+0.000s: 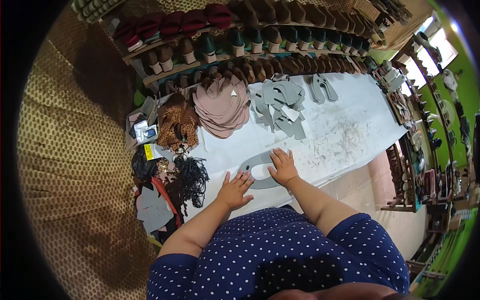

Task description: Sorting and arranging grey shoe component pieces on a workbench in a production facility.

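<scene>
Left hand (236, 190) and right hand (283, 168) down flat, fingers loosely splayed on the grey curved piece (265, 184) by the white surface (225, 149)'s near edge; shoes (256, 41) line up beyond its far edge

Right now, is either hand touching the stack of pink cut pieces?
No, the left hand and right hand are both at the curved grey piece, clearly apart from the pink stack.

The left hand (236, 190) and right hand (283, 168) each hide part of the grey curved piece (264, 185); a dark speck (247, 167) beside the left one is too small to identify. Overlap conceals most lower pink cutouts (222, 110), and the black lens rim crops the patterned curtain (75, 165).
</scene>
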The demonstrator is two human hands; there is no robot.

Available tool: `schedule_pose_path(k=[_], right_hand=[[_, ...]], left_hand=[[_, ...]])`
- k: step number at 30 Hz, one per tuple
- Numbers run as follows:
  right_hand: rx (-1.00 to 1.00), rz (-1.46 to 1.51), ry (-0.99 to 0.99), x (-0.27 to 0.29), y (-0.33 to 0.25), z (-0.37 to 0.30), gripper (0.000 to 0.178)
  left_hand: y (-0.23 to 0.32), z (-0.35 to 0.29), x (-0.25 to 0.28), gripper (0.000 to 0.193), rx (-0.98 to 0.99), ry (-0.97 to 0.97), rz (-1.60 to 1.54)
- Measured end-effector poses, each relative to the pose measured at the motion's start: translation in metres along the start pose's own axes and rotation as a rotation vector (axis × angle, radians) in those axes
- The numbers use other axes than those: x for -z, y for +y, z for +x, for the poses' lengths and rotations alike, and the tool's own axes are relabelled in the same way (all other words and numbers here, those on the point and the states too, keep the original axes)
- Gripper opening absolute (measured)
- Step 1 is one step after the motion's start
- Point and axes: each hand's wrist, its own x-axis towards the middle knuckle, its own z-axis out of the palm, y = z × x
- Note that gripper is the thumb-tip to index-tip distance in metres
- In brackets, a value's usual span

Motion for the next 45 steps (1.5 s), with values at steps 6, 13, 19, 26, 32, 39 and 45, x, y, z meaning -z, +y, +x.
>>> schedule_pose_path(k=[6, 13, 19, 26, 32, 39, 45], right_hand=[[-0.013, 0.001, -0.011, 0.002, -0.002, 0.0, 0.054], [-0.012, -0.01, -0.047, -0.001, 0.0, 0.0, 0.057], [0.009, -0.029, -0.05, -0.002, 0.002, 0.002, 0.062], [-0.004, 0.001, -0.024, -0.005, 0.004, -0.001, 0.058], [-0.009, 0.018, -0.021, -0.008, 0.007, -0.003, 0.059], [-0.013, 0.018, -0.014, -0.001, 0.003, -0.001, 0.077], [-0.018, 0.027, -0.028, 0.0, 0.004, 0.0, 0.079]], left_hand=[[0.006, 0.003, 0.016, 0.084, 0.075, -0.058, 0.016], [-0.002, 0.003, -0.003, 0.091, 0.095, 0.0, -0.019], [-0.001, 0.004, 0.001, 0.089, 0.077, -0.024, -0.01], [-0.001, 0.004, 0.0, 0.085, 0.099, 0.009, -0.004], [0.001, 0.002, 0.001, 0.086, 0.112, -0.013, 0.008], [0.009, 0.02, 0.005, 0.088, 0.157, 0.032, -0.028], [0.009, 0.08, 0.001, 0.083, 0.139, 0.215, -0.105]])
